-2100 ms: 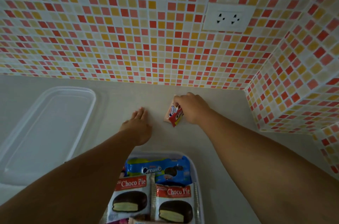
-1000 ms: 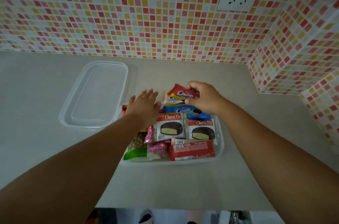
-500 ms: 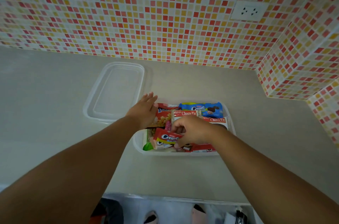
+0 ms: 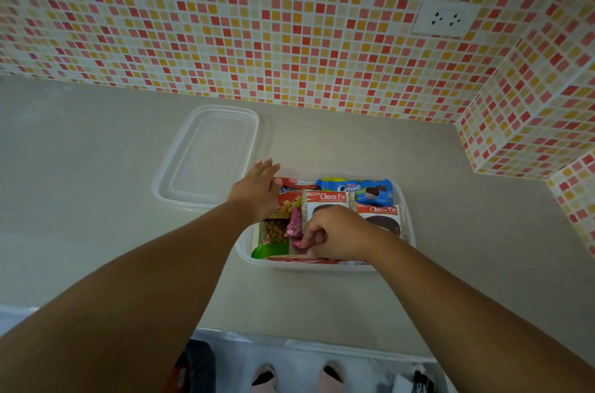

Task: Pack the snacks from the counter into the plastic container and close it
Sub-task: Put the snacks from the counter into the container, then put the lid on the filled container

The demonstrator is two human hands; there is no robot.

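The clear plastic container (image 4: pixel 306 267) stands on the counter near its front edge, packed with snacks: two Choco Pie packs (image 4: pixel 331 197), a blue Cream-O pack (image 4: pixel 363 189), a green nut bag (image 4: pixel 273 235), pink sweets (image 4: pixel 294 225) and an orange snack bag (image 4: pixel 289 204). My left hand (image 4: pixel 257 189) lies flat, fingers straight, on the container's far left corner. My right hand (image 4: pixel 338 235) is inside at the front, fingers curled down among the snacks. The red cookie packet is hidden under it. The clear lid (image 4: pixel 212 154) lies on the counter to the far left.
A mosaic-tiled wall runs behind the counter with a white socket (image 4: pixel 444 19) high on the right. A tiled corner (image 4: pixel 531 135) juts out at the right. The counter's front edge (image 4: pixel 289 336) is just below the container, with the floor and feet beneath.
My right hand carried the red cookie packet from the back of the counter into the container and lowered it at the front. My left hand stayed on the container's far left corner.
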